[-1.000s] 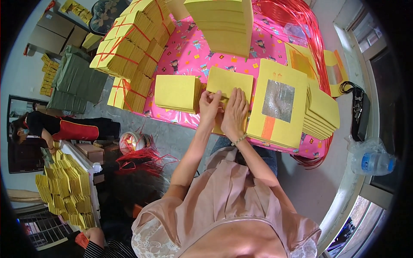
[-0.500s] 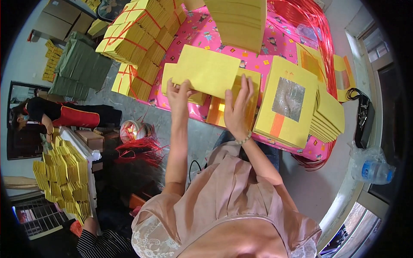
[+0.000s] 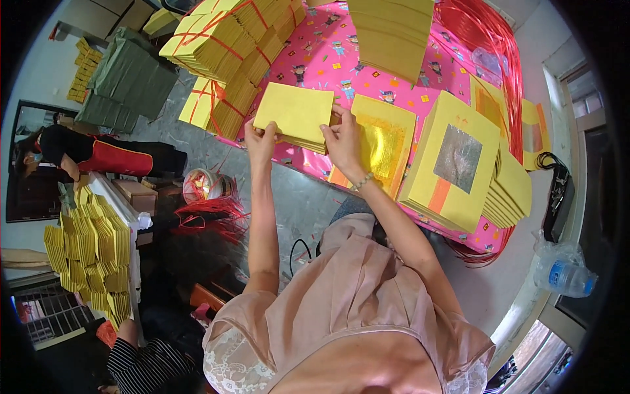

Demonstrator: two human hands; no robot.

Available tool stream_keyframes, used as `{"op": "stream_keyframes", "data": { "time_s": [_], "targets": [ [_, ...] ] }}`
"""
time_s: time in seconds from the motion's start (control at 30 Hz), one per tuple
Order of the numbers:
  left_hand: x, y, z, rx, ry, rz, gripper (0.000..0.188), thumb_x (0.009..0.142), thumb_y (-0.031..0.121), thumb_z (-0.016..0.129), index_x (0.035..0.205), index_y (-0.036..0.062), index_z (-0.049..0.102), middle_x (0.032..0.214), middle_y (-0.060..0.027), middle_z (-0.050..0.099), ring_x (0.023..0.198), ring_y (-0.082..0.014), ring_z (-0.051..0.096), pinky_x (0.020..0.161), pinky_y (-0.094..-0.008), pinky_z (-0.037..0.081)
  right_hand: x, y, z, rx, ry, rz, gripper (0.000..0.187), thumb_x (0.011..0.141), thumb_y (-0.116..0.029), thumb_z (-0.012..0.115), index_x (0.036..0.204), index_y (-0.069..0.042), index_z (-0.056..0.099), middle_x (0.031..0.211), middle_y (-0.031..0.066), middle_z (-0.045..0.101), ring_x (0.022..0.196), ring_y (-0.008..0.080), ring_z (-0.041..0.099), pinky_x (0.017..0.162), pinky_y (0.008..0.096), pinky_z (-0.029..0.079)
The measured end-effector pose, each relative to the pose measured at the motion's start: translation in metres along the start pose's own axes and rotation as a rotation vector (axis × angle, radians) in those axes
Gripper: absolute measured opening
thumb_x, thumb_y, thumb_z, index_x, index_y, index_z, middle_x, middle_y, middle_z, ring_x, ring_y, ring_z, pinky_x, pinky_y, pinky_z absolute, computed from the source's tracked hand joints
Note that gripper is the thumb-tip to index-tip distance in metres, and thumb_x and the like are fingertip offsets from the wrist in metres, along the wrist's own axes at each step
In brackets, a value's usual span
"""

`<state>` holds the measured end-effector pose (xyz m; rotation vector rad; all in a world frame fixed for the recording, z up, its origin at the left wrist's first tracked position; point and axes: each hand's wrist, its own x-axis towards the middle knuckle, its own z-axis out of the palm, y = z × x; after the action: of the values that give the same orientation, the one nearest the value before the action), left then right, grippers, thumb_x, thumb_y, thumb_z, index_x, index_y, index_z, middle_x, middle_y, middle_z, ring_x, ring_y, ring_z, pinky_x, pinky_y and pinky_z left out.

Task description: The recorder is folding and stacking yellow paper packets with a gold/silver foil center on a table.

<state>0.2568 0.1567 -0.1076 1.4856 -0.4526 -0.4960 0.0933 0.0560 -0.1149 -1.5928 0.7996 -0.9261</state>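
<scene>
My left hand (image 3: 261,143) and my right hand (image 3: 343,140) grip opposite ends of a small pile of folded yellow paper (image 3: 295,113) by the table's near edge. Both thumbs rest on the top of the pile, with the fingers partly hidden behind its sides. A yellow sheet with a gold foil patch (image 3: 380,141) lies just right of my right hand. Beyond it to the right is a thick stack of yellow sheets with a silver foil square (image 3: 459,157) and an orange strip.
Bundles of yellow paper tied with red string (image 3: 220,49) stand at the left of the pink patterned table cover (image 3: 328,62). A tall yellow stack (image 3: 390,39) stands behind. Red plastic strands (image 3: 512,85) hang at the right. One person stands at left; another's striped sleeve (image 3: 147,364) shows below.
The top yellow folded sheet has come down level onto the pile. My right hand has moved left from above the gold foil sheet and now grips the pile's right end.
</scene>
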Motion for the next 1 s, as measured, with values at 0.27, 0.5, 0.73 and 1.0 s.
{"op": "stream_keyframes", "data": {
  "time_s": [0.27, 0.5, 0.73, 1.0],
  "targets": [
    [0.008, -0.027, -0.006, 0.078, -0.008, -0.056, 0.038, 0.089, 0.009, 0.067, 0.119, -0.0049, 0.048, 0.096, -0.0096, 0.065, 0.075, -0.0109, 0.061, 0.063, -0.0235, 0.052, 0.000, 0.017, -0.001, -0.114, -0.015, 0.016, 0.046, 0.086, -0.002, 0.065, 0.127, 0.003, 0.043, 0.120, 0.0204, 0.052, 0.082, 0.0224, 0.069, 0.070, 0.0300, 0.056],
    [0.011, -0.036, -0.007, 0.262, 0.021, 0.031, 0.042, 0.088, 0.008, 0.067, 0.122, -0.0065, 0.046, 0.102, -0.0116, 0.064, 0.077, -0.0136, 0.063, 0.065, -0.0250, 0.053, -0.006, 0.007, -0.001, -0.220, -0.008, -0.006, 0.051, 0.085, -0.002, 0.065, 0.129, 0.002, 0.041, 0.119, 0.0200, 0.048, 0.075, 0.0211, 0.065, 0.071, 0.0311, 0.055],
    [0.001, -0.020, 0.004, 0.683, 0.115, 0.193, 0.051, 0.076, 0.015, 0.072, 0.119, -0.0056, 0.053, 0.104, -0.0219, 0.059, 0.095, -0.0307, 0.059, 0.084, -0.0394, 0.050, -0.006, -0.001, -0.006, -0.289, -0.003, -0.024, 0.055, 0.081, -0.003, 0.067, 0.128, -0.002, 0.040, 0.115, 0.0214, 0.047, 0.095, 0.0337, 0.058, 0.078, 0.0393, 0.052],
    [0.005, -0.022, 0.000, 0.736, 0.103, 0.242, 0.058, 0.077, 0.017, 0.070, 0.127, -0.0054, 0.049, 0.110, -0.0246, 0.052, 0.101, -0.0357, 0.055, 0.088, -0.0437, 0.047, -0.006, -0.002, -0.008, -0.317, -0.054, -0.012, 0.057, 0.081, -0.003, 0.068, 0.130, 0.000, 0.040, 0.115, 0.0210, 0.048, 0.092, 0.0296, 0.060, 0.079, 0.0354, 0.053]
  ]
}}
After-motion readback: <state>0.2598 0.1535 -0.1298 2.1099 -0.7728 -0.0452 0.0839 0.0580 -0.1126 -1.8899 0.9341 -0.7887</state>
